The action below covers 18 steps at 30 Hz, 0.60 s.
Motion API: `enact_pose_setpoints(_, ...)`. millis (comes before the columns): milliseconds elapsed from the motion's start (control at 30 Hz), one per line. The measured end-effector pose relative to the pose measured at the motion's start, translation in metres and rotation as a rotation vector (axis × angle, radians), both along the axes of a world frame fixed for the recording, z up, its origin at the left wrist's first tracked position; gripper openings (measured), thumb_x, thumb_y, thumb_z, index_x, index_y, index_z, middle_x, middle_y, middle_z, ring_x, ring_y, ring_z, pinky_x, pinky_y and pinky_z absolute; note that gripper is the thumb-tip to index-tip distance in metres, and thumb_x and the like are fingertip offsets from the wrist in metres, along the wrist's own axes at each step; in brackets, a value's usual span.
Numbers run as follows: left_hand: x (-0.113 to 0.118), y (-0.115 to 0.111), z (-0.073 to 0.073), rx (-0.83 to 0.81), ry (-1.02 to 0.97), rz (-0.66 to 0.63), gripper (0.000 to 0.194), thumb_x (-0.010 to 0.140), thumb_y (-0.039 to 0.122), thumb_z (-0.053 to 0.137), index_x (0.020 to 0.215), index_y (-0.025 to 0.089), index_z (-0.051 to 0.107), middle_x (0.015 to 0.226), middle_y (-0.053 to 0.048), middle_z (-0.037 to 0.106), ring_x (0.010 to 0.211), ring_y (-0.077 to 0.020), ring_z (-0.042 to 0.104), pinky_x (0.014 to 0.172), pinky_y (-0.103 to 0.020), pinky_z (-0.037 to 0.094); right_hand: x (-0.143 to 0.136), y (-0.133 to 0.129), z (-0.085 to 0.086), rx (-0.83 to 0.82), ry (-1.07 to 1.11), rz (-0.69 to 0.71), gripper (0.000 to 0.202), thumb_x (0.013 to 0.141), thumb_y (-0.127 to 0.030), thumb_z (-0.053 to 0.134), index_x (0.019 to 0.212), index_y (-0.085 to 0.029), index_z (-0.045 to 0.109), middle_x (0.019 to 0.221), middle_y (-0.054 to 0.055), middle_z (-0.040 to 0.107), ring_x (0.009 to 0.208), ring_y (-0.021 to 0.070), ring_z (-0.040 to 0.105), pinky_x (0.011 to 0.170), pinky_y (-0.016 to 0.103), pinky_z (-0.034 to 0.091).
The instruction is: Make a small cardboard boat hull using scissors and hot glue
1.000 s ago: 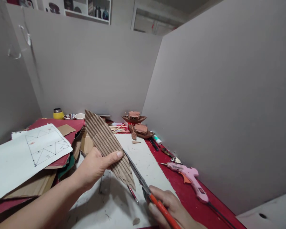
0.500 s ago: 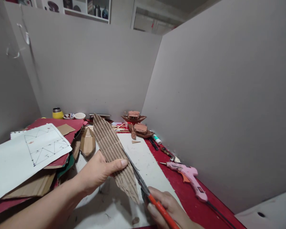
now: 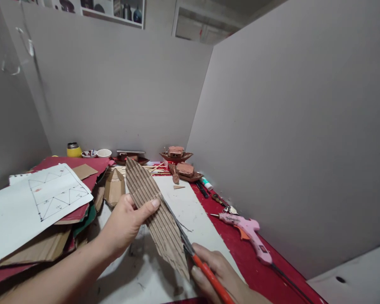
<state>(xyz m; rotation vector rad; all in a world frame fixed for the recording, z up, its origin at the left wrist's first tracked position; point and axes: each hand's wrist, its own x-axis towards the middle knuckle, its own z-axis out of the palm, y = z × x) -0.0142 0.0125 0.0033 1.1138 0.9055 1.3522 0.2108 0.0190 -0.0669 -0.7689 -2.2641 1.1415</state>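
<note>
My left hand (image 3: 126, 221) grips a ridged, leaf-shaped piece of corrugated cardboard (image 3: 163, 228) by its left edge, thumb on top and the other fingers mostly hidden beneath. The piece slants from upper left to lower right above a white sheet (image 3: 190, 207). In my right hand (image 3: 215, 270) are scissors with red handles (image 3: 212, 278). Their dark blades lie along the cardboard's right edge, somewhat apart at the tips. Behind my left hand rests a small cardboard boat shape (image 3: 115, 188).
A pink glue gun (image 3: 248, 230) lies on the red cloth (image 3: 221, 221) at the right. Papers with a drawn diagram (image 3: 61, 192) cover stacked cardboard at the left. Brown model boats (image 3: 185, 171), thin sticks, bowls (image 3: 104, 153) and a yellow jar (image 3: 74, 150) stand behind.
My left hand has shifted slightly left and up along the cardboard. The piece has turned a little, and its top end sits lower. The scissors' blades appear farther apart.
</note>
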Motion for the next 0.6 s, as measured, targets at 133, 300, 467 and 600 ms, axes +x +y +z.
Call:
enact_pose_setpoints(133,0.0,0.001,-0.002,-0.019,-0.003,-0.012,0.019,0.08,0.034,0.071,0.083,0.015,0.068,0.086,-0.006,0.072,0.076,-0.0155,0.063,0.072,-0.027,0.05,-0.001,-0.003,-0.005,-0.033,0.03,-0.02,0.039,0.096,-0.052,0.034,0.079,-0.019,0.045,0.061,-0.005,0.032,0.052,0.0097,0.028,0.049,0.024,0.028)
enact_pose_setpoints(300,0.0,0.0,-0.002,-0.018,-0.006,-0.018,0.019,0.081,0.034,0.07,0.082,0.015,0.067,0.083,-0.005,0.07,0.074,-0.0147,0.061,0.076,-0.03,0.05,0.001,0.002,-0.011,-0.018,0.03,-0.042,0.038,0.095,-0.052,0.037,0.077,-0.02,0.043,0.062,-0.005,0.033,0.054,0.0098,0.029,0.049,0.023,0.028)
enact_pose_setpoints(467,0.009,-0.005,-0.006,-0.045,-0.008,-0.089,0.023,0.078,0.036,0.072,0.079,0.014,0.066,0.077,-0.005,0.069,0.07,-0.0156,0.062,0.069,-0.028,0.05,0.002,0.003,-0.009,-0.053,0.076,-0.041,0.035,0.093,-0.051,0.043,0.081,-0.019,0.049,0.063,-0.004,0.04,0.053,0.0102,0.033,0.049,0.022,0.033)
enact_pose_setpoints(600,0.012,-0.008,-0.007,-0.077,-0.033,-0.093,0.023,0.078,0.036,0.072,0.081,0.014,0.066,0.078,-0.005,0.069,0.07,-0.0153,0.062,0.069,-0.028,0.05,0.002,0.001,-0.009,-0.108,0.114,-0.02,0.041,0.092,-0.056,0.043,0.079,-0.018,0.051,0.06,-0.004,0.038,0.052,0.0101,0.033,0.049,0.022,0.036)
